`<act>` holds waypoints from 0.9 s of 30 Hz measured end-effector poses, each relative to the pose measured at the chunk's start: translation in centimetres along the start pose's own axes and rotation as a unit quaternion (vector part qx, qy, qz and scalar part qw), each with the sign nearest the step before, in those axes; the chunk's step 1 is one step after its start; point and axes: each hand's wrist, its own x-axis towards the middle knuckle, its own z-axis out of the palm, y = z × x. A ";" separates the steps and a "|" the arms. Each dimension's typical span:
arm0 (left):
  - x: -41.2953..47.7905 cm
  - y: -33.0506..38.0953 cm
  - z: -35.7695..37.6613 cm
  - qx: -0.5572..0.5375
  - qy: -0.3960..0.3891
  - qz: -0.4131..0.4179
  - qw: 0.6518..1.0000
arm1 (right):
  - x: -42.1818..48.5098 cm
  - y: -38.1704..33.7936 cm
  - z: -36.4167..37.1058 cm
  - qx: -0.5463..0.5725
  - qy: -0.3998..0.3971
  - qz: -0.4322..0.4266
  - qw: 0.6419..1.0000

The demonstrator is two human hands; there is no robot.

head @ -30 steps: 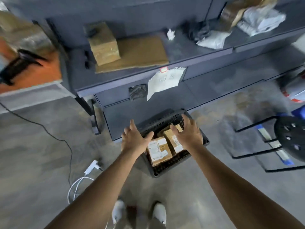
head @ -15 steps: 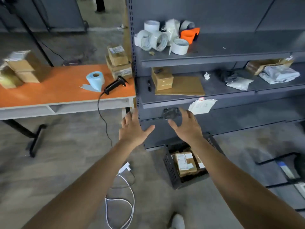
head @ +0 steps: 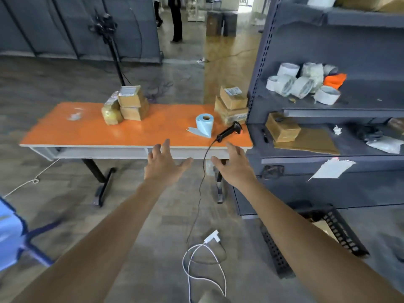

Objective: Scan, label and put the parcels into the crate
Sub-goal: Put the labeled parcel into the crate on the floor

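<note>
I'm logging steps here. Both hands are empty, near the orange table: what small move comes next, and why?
Probably reach the right hand on to the scanner lying at the front edge of the orange table. Both it and the left hand are open and empty, and parcels sit on that table, so scanning seems due.

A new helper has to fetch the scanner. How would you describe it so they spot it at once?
Find the orange table and go to its right end, beside the grey shelves. The scanner lies there, right of the blue paper roll and before stacked boxes. It alone is black, with a cable hanging off the edge.
</note>
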 end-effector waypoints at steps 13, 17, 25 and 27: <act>19.7 -7.8 -2.4 0.033 -0.017 0.000 0.999 | 19.4 -10.0 12.8 0.055 -0.015 -0.011 0.998; 28.0 -8.4 -2.4 0.016 -0.053 -0.010 0.998 | 26.4 -11.9 14.8 0.059 -0.020 0.006 0.998; 38.3 -9.5 -3.4 -0.030 -0.077 0.001 0.997 | 35.8 -14.5 16.0 0.048 -0.033 0.029 0.998; 40.3 -10.1 -3.7 -0.033 -0.084 0.006 0.996 | 37.4 -15.2 16.5 0.068 -0.036 0.042 0.996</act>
